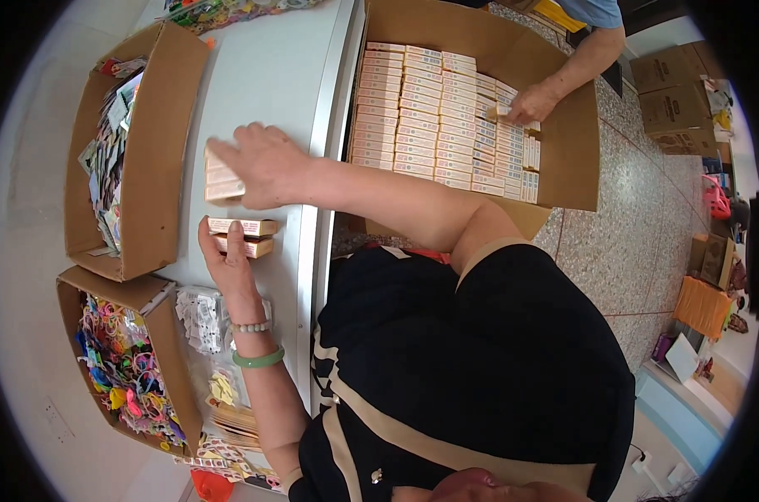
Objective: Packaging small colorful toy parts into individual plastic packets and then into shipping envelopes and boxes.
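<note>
- Pale, smooth surface [262, 84], and it's busy: open cardboard cartons [158, 151] line its left side, heaped with glossy packets [112, 159] and tangled, bright bits [128, 368].
- Right hand [266, 163] clasping a blurred block of small boxes [223, 186]; left hand [233, 255] pinching two slim boxes [254, 227], thumb across, over the surface.
- Far right, tight rows [421, 117] already fill much of the big carton [573, 142], a co-worker's hand [534, 102] among them; these held ones remain outside.

A whitish wall [28, 209] rises behind the far edge of the pale table [262, 92]; past its near edge lies a speckled floor [605, 259] with dark seams
</note>
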